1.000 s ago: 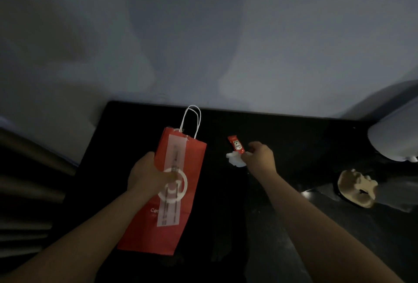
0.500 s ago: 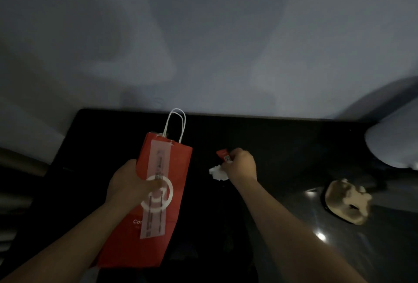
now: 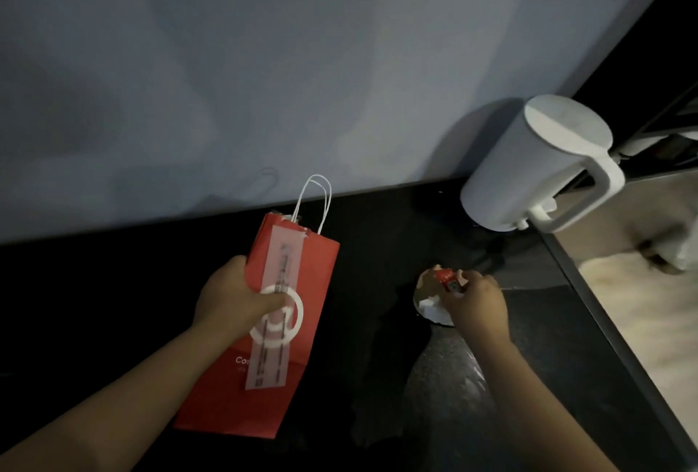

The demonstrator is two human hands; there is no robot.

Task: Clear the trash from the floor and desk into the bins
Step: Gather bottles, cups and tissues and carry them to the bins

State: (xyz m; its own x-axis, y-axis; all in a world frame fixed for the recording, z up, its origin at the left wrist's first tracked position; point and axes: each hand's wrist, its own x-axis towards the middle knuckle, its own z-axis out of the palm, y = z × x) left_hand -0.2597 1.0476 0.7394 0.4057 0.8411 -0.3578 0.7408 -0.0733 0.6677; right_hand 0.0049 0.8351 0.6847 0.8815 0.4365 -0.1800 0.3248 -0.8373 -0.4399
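My left hand grips a flat red paper bag with white string handles and a long white receipt taped down its front, held above the black desk. My right hand holds a small red sauce packet together with a white crumpled scrap. It sits right over a beige moulded cardboard piece lying on the desk, mostly hidden by the hand and scrap.
A white electric kettle stands at the back right of the desk against the pale wall. The desk's right edge runs diagonally, with light flooring beyond it.
My right hand picked up the red packet and white scrap and carried them right to the beige cardboard piece. The view swung right, bringing the kettle in. My left hand kept hold of the bag.
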